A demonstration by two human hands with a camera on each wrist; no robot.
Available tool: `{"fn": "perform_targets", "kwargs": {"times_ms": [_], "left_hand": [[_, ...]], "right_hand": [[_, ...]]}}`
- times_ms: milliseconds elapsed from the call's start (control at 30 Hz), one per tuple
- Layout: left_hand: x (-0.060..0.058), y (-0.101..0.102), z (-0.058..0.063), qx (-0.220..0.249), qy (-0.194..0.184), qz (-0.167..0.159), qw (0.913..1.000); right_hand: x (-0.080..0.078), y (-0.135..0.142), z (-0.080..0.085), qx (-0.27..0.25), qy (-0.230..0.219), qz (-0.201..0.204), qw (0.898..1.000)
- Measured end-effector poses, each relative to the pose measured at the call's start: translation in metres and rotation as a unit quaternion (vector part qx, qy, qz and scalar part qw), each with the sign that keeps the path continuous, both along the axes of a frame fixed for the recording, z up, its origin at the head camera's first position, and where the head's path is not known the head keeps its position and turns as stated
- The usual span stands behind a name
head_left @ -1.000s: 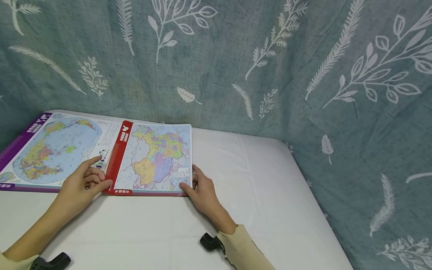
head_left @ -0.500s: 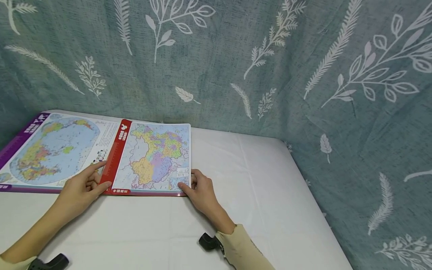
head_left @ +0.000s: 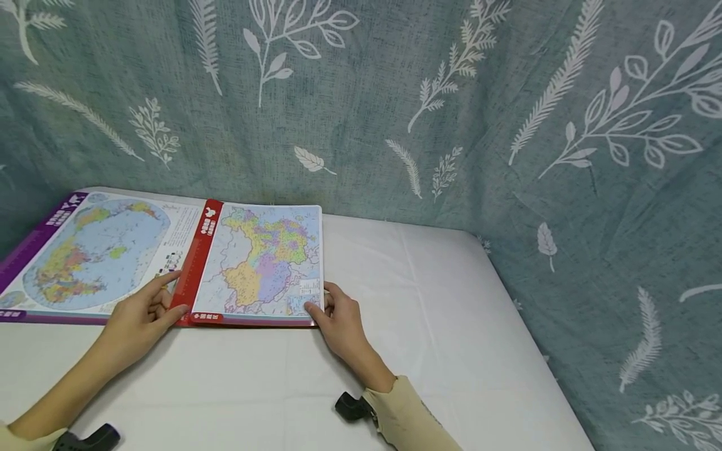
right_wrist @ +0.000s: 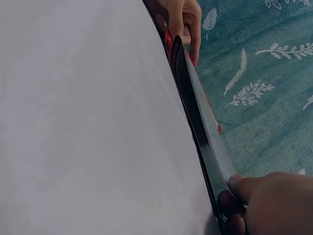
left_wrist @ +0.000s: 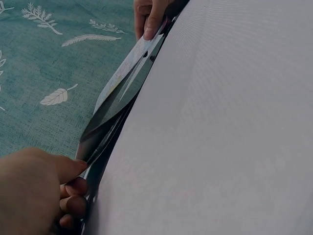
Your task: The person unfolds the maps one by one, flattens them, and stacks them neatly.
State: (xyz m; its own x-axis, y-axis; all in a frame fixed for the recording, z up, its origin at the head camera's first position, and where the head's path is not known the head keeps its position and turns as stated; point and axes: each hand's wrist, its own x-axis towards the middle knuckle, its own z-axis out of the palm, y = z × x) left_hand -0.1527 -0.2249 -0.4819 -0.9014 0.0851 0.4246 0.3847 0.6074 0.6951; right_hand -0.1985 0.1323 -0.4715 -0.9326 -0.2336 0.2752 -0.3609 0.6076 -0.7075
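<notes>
A red-bordered map sheet of China (head_left: 262,263) lies over the right part of a purple-bordered world map (head_left: 101,250). At the near left corner of the China map, my left hand (head_left: 135,322) pinches the red border, thumb on top. My right hand (head_left: 341,322) holds the near right corner, its thumb on the printed face and its other fingers partly hidden. From the left wrist camera, the sheet edges (left_wrist: 115,107) bow apart in dark gaps between my two hands. The right wrist view shows a narrow gap along the sheet edge (right_wrist: 203,127) too.
Both maps lie towards the back left of a white-covered table (head_left: 440,326). A teal curtain (head_left: 361,125) with white leaf prints hangs behind and to the right. A black wrist device (head_left: 351,406) sits by the right sleeve, another (head_left: 87,437) by the left.
My left index finger has come down from its raised reach over the world map to the red border. The right fingers have dropped slightly along the edge. The maps have hardly shifted.
</notes>
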Motion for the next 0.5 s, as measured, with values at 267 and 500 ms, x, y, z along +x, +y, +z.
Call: {"fn": "perform_targets", "kwargs": {"times_ms": [267, 500], "left_hand": [[0.000, 0.000, 0.004, 0.002, -0.007, 0.005, 1.0000], [0.001, 0.003, 0.003, 0.004, -0.012, 0.000, 0.9999]], "right_hand": [[-0.001, 0.005, -0.001, -0.019, 0.012, -0.026, 0.999], [0.000, 0.016, -0.004, -0.031, 0.016, -0.046, 0.998]]}}
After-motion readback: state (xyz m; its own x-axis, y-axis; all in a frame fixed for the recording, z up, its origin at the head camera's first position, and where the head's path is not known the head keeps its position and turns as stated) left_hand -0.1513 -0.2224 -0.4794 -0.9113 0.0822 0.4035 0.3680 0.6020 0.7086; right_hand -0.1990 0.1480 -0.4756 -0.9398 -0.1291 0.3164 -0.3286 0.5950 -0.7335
